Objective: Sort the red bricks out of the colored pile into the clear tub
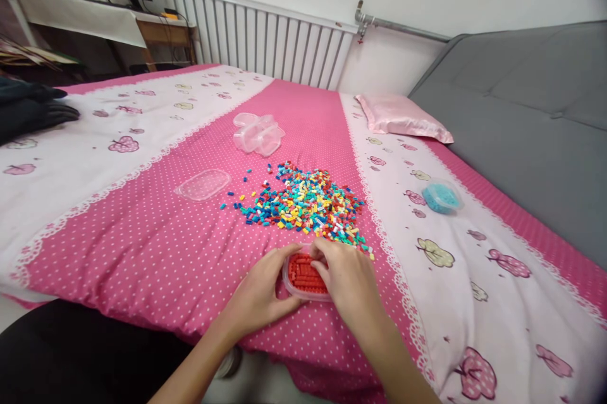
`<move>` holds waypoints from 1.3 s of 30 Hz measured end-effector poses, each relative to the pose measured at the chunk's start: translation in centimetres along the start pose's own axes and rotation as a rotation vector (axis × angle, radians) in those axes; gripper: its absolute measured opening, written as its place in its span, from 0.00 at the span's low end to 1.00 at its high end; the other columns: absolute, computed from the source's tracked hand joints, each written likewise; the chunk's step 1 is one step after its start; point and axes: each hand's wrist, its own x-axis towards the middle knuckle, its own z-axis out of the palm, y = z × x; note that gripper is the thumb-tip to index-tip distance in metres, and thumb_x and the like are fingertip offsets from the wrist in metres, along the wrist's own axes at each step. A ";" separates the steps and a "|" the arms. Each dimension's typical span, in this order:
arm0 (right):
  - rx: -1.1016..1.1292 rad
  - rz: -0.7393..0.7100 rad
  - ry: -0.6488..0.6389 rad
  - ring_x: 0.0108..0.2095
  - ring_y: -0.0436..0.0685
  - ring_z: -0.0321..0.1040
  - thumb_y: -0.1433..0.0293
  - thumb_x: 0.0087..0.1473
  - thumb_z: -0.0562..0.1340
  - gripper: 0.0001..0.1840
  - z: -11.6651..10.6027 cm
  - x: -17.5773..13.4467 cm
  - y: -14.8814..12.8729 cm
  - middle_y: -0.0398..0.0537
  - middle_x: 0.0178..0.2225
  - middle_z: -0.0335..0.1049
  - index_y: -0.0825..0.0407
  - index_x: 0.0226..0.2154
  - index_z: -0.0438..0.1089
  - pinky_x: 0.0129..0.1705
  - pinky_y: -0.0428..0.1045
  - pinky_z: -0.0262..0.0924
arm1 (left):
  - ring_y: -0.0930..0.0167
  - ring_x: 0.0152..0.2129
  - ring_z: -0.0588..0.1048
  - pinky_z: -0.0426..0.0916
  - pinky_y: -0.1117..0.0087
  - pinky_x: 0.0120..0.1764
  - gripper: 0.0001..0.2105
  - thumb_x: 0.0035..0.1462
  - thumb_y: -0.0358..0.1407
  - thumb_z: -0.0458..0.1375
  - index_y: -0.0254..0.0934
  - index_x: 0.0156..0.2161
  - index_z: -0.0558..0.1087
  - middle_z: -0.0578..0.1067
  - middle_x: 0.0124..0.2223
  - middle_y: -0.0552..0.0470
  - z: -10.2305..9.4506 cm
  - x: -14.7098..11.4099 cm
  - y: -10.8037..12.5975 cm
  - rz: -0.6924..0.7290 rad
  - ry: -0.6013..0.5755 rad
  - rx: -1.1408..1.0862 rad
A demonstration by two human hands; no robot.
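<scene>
A clear plastic box sits near the front edge of the bed, filled with red toy bricks lying in close rows. My left hand grips its left side, thumb along the near rim and fingers at the far rim. Over the box's right part, my right hand has its thumb and fingers drawn together in a pinch; whatever lies between the fingertips is hidden. Just beyond both hands spreads a heap of small mixed-colour bricks, with strays at its left side.
A clear lid lies left of the heap, and several empty clear boxes are behind it. To the right stands a box of light-blue bricks. Farther off are a pink pillow, a grey headboard and a radiator.
</scene>
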 end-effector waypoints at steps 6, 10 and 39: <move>-0.053 0.027 -0.019 0.32 0.55 0.74 0.76 0.55 0.64 0.08 -0.3 0.0 -0.6 0.38 0.31 0.77 0.45 0.33 0.72 0.31 0.48 0.47 | 0.61 0.55 0.70 0.66 0.58 0.57 0.35 0.52 0.33 0.65 0.47 0.62 0.56 0.69 0.60 0.48 -0.1 0.0 0.1 0.007 0.005 0.008; -0.101 0.020 -0.027 0.32 0.55 0.73 0.75 0.58 0.61 0.08 -0.3 -0.1 -0.9 0.40 0.30 0.77 0.46 0.32 0.71 0.30 0.49 0.46 | 0.60 0.55 0.70 0.66 0.58 0.57 0.34 0.52 0.33 0.65 0.46 0.62 0.57 0.69 0.60 0.47 -0.1 0.1 0.1 0.008 0.002 0.008; -0.187 0.034 -0.046 0.32 0.55 0.73 0.75 0.60 0.59 0.09 -0.1 0.0 -1.0 0.43 0.31 0.77 0.47 0.32 0.71 0.30 0.50 0.44 | 0.61 0.55 0.70 0.66 0.57 0.56 0.34 0.52 0.33 0.65 0.46 0.62 0.57 0.69 0.59 0.47 0.0 0.0 0.1 0.007 0.001 0.012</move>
